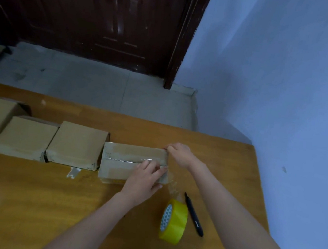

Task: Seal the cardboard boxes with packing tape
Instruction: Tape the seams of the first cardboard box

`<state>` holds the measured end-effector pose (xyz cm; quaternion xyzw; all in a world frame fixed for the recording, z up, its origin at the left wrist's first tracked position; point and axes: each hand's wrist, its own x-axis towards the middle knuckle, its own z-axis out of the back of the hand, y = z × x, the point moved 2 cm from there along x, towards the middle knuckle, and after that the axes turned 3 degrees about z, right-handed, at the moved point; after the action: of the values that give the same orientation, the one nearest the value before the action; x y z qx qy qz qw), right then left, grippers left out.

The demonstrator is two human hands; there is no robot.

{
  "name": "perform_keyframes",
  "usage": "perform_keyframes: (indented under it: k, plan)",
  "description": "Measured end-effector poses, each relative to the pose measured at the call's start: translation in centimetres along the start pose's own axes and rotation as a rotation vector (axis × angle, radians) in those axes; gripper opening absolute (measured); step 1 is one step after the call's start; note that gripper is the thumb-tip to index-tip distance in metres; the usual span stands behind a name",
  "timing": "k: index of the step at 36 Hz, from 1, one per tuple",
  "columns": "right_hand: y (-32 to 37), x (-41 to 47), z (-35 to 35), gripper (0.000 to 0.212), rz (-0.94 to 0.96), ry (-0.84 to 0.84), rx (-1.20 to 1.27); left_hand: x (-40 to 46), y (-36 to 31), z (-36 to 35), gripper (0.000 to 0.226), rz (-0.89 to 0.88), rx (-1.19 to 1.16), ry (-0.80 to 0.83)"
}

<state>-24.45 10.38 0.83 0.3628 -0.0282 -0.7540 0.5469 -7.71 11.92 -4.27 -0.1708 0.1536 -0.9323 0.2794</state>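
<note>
Right now the person is working on the box [134, 162] that sits at the right end of the row of boxes [39, 139] on the wooden table [34, 192]. A strip of clear tape [128, 159] runs along its middle seam. The left hand [144, 179] lies flat on the box's near right part, fingers fairly straight, pressing the tape down. The right hand [180, 153] grips the far right corner with curled fingers, steadying the box, though I cannot tell whether it also pinches tape there.

Just off the box's near right corner stands the yellow tape roll [174, 221], a loose clear tail seeming to trail from box towards roll. A black pen [194, 214] lies right beside the roll.

To do this well, I'd say the flat hand should rub firmly along the seam towards the box's right edge, then fold the tail down over that end without wrinkles, while the other hand keeps the box from sliding. Trapped air or a crooked tail would weaken the seal.
</note>
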Motion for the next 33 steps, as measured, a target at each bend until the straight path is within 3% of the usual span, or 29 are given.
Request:
perform_keyframes:
  k: [7,19,24,33]
  plan:
    - [1.4,0.3,0.5,0.044,-0.107,0.139,-0.042,0.0,0.1,-0.3,0.062,-0.014,-0.015,-0.017]
    - [1.0,0.0,0.7,0.05,-0.053,0.279,-0.161,-0.4,-0.2,0.1,0.051,-0.039,-0.032,0.016]
    - [0.7,0.5,0.0,0.05,0.006,0.158,-0.252,-1.1,-0.8,0.1,0.041,-0.012,-0.024,-0.065]
    - [1.6,1.0,0.2,0.044,-0.179,0.066,-0.101,-0.8,-0.6,0.1,0.044,-0.008,0.005,-0.053]
